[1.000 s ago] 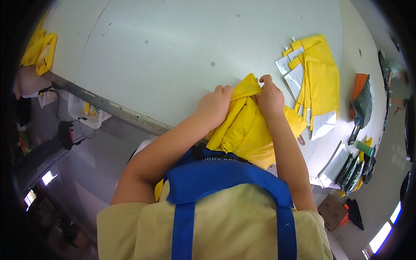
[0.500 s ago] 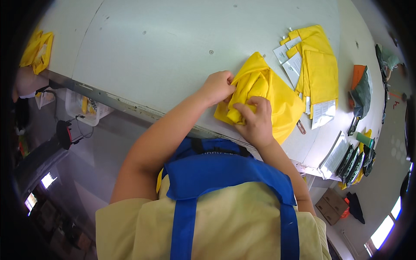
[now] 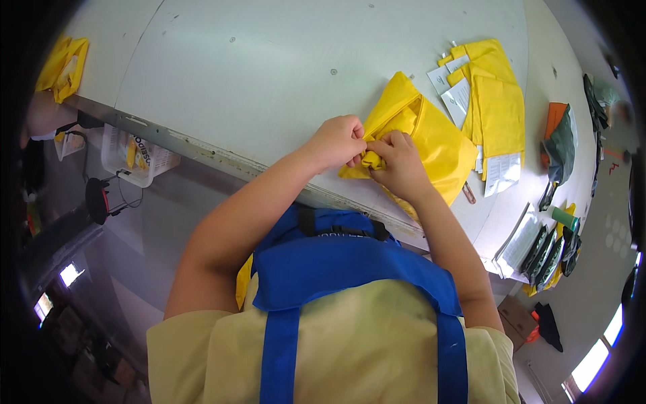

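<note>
Spreading across the upper view, a pale worktop (image 3: pixel 269 101) carries a yellow cloth pouch (image 3: pixel 447 148), lying beneath and to the right of the fingers. Farther right of them, folded yellow pouches (image 3: pixel 501 108) overlap with white papers. Well left of the fingers, below the worktop's edge, a white basket (image 3: pixel 163 163) holds yellow pieces (image 3: pixel 132 151). Just now the right hand (image 3: pixel 402 168) has moved up to meet the left hand (image 3: pixel 336 140), so both appear to work one spot. Thumbs and fingers pinch bunched cloth (image 3: pixel 371 160) at the pouch's open mouth; which layer each grips, I cannot tell.
</note>
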Tool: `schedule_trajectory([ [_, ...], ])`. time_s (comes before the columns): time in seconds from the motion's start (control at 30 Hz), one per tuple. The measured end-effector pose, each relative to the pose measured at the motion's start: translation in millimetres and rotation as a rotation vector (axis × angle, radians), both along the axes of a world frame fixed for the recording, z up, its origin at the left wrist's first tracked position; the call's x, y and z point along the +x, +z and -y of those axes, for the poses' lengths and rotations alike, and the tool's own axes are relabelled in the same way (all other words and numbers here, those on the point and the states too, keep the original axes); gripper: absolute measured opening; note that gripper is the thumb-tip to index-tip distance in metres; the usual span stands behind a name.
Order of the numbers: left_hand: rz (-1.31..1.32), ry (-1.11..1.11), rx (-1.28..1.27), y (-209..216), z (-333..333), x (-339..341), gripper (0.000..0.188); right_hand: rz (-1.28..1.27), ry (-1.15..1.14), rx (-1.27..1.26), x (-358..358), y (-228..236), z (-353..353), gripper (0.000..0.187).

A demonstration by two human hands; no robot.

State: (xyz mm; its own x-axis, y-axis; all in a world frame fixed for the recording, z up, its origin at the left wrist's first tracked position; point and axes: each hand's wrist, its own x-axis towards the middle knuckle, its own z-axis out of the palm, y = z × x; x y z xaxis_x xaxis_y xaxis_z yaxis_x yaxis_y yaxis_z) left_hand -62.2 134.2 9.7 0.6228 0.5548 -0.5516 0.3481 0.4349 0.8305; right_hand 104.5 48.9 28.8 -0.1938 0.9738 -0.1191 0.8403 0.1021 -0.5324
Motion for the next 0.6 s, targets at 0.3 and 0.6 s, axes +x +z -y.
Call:
schedule_trajectory([
  [0.3,-0.004,0.027,0.055,-6,16,4,0.022,-0.173,-0.057,-0.298,19,-12,-3,0.032],
  [0.6,-0.046,-0.006,0.159,-12,14,5,0.025,0.41,-0.202,-0.053,-26,-14,-6,0.033],
])
